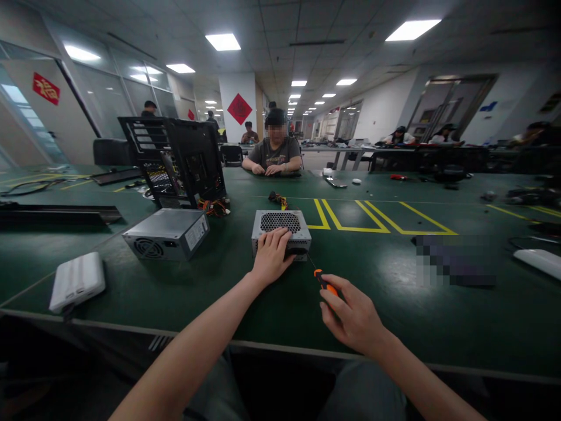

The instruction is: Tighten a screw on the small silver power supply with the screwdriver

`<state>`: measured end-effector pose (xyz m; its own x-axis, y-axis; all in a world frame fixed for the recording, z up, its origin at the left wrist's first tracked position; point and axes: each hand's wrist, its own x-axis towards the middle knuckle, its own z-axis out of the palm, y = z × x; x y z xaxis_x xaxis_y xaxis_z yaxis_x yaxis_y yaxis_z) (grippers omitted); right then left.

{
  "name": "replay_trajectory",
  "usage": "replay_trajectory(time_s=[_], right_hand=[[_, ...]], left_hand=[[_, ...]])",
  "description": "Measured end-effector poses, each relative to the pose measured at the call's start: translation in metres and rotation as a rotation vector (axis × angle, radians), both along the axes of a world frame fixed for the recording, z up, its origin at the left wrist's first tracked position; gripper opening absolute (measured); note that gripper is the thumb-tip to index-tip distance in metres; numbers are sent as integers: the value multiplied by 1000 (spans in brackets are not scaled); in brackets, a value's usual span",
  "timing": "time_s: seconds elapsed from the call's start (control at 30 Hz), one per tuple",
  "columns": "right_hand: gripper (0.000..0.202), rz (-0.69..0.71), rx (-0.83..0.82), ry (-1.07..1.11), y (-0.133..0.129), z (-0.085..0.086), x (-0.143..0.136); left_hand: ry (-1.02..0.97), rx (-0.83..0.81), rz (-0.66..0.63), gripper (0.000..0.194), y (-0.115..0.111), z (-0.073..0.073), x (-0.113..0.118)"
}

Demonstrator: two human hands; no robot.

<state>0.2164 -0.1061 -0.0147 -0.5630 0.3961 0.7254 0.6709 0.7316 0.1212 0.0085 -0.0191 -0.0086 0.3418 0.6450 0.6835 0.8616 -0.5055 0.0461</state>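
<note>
A grey power supply unit (289,221) with a honeycomb grille on top sits on the green table in front of me. My left hand (270,257) holds it, fingers over the top and thumb against the near face. Beside that thumb is a black part (298,251) that I cannot make out clearly. My right hand (350,310) grips an orange and black screwdriver (325,282) by its handle. Its thin shaft points up and left at the unit's near right side; whether the tip touches cannot be seen.
To the left stand a second power supply (164,231), a white box-like device (79,280) and an open black computer case (175,161). Cables (277,199) lie behind the held unit. A blurred dark object (456,263) lies to the right. Across the table sits a person (276,146).
</note>
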Motion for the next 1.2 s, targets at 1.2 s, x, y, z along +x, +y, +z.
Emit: replay_trajectory(time_s=[1.2], right_hand=[[29,137,48,-91,-3,5,-5]], left_hand=[[-21,29,-2,49,0,-2,1]])
